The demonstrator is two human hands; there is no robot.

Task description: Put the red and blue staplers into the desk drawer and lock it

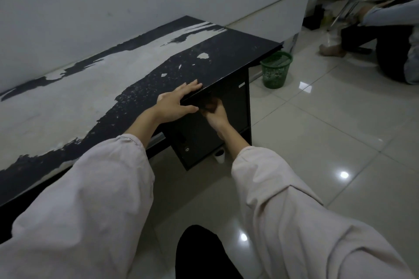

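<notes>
Left hand [175, 103] grip: flat on the desk [90, 88] near edge, holding nothing. Right hand [214, 114] grip: closed just under that edge at the drawer [226, 99] front; can't tell on what. Staplers not visible, probably inside. Looks like the locking step; next: turn, then tug-test.

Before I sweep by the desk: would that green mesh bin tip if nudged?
Probably. The green bin looks like thin open-mesh plastic and seemingly empty, so likely light. It narrows toward its base, so it may tip, or slide on the glossy tiled floor.
</notes>
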